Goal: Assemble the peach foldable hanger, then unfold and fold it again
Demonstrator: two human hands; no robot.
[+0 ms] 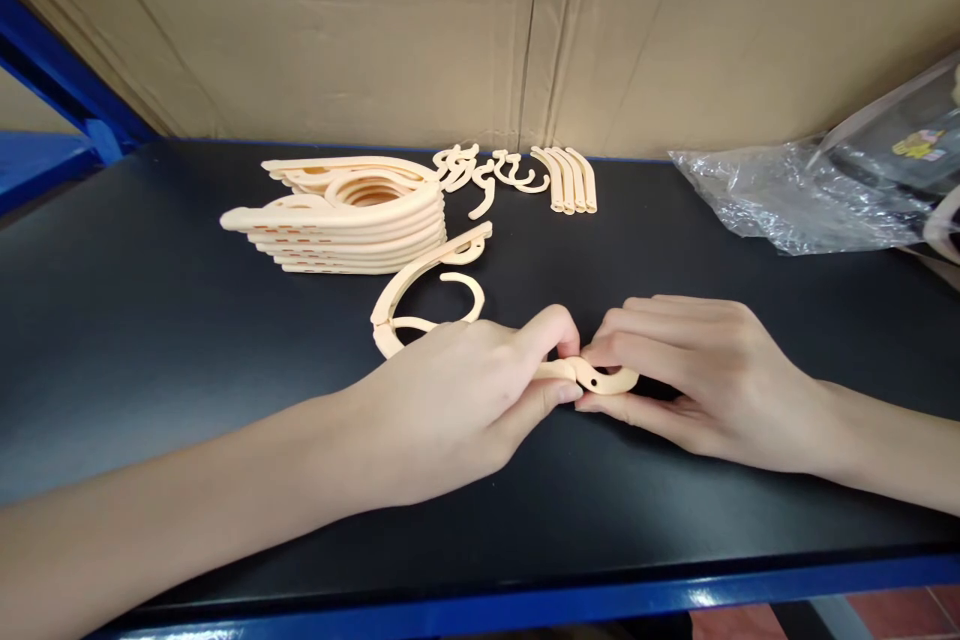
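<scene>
Both hands pinched one hanger part (600, 380) near the table's (150, 340) front edge: left hand (457, 400), right hand (690, 370). It looked light, stiff, smooth plastic, best gripped at its ends.

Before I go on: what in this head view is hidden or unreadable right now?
- Joint of the hanger piece: hidden by the left hand and right hand fingers pinching it.
- Contents of the plastic bag: crinkled film and glare obscure them; cut off by the right edge.
- Small hooks at the back: too small and tangled to count.
- Lower layers of the hanger stack: covered by upper ones.
</scene>
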